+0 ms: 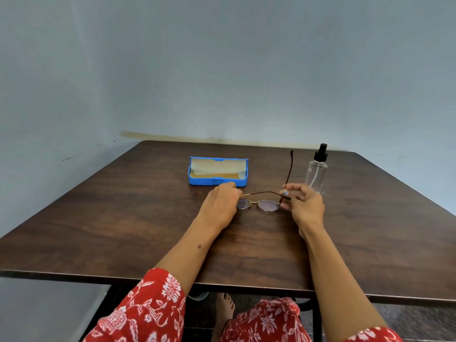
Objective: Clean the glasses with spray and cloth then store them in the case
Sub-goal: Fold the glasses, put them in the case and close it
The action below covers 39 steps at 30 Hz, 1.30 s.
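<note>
Gold-rimmed glasses sit low over the dark wooden table, pinched at their left end by the left hand and at the right hinge by the right hand, one temple arm sticking up. Just behind lie the open blue case with a pale cloth inside and, to its right, a clear spray bottle standing upright.

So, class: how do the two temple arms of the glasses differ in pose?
The right temple arm is unfolded, sticking up and away from the lenses; the left temple arm lies folded across behind the frame. The right hand pinches the folded arm's tip. Both are thin and dark.
</note>
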### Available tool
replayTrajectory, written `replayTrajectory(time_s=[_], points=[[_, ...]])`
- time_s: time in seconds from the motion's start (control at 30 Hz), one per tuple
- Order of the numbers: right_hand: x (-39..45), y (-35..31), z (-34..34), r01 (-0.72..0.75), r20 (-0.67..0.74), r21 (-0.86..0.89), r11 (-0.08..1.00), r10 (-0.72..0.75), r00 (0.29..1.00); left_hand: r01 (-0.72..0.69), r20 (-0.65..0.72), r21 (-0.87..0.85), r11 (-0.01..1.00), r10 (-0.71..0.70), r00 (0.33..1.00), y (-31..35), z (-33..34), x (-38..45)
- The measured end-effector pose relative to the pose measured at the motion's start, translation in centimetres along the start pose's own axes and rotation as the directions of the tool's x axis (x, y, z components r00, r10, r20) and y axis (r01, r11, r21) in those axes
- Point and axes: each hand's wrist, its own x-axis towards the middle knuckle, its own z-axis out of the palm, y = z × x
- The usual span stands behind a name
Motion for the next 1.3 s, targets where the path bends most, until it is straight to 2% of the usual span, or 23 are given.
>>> replayTrajectory(time_s=[0.17,0.33,0.47,0.57,0.77,1.0,1.17,1.3], points=[[0.1,-0.1,-0.4,0.002,0.073,0.024,1.0,-0.004,0.997,-0.015,0.021,0.023,1.0,0.014,1.0,0.0,-0.1,0.0],[-0.4,0.2,0.5,0.171,0.027,-0.207,0.963,-0.17,0.985,0.011,0.007,0.001,1.0,-0.011,1.0,-0.3,0.1,0.0],[-0.8,0.2,0.9,0.286,0.083,-0.351,0.892,-0.275,0.958,0.113,-0.084,-0.181,0.977,-0.13,0.988,-0.7,0.5,-0.2],[-0.7,0.4,1.2,0.315,0.148,-0.434,0.844,-0.278,0.949,0.178,-0.105,-0.339,0.924,-0.225,0.969,-1.1,0.6,-0.4],[-0.7,0.6,1.4,0.339,0.19,-0.513,0.789,-0.281,0.941,0.204,-0.117,-0.445,0.872,-0.282,0.952,-1.5,0.3,-0.7],[-0.8,0.7,1.4,0.345,0.204,-0.552,0.759,-0.278,0.939,0.202,-0.15,-0.477,0.855,-0.306,0.94,-1.4,-0.1,-0.9],[-1.1,0.3,1.3,0.328,0.205,-0.582,0.744,-0.256,0.945,0.19,-0.081,-0.446,0.875,-0.251,0.964,-2.2,-0.2,-0.8],[-1.5,-0.2,1.3,0.298,0.195,-0.529,0.795,-0.228,0.954,0.2,-0.076,-0.458,0.866,-0.262,0.962,-2.4,0.1,-0.7]])
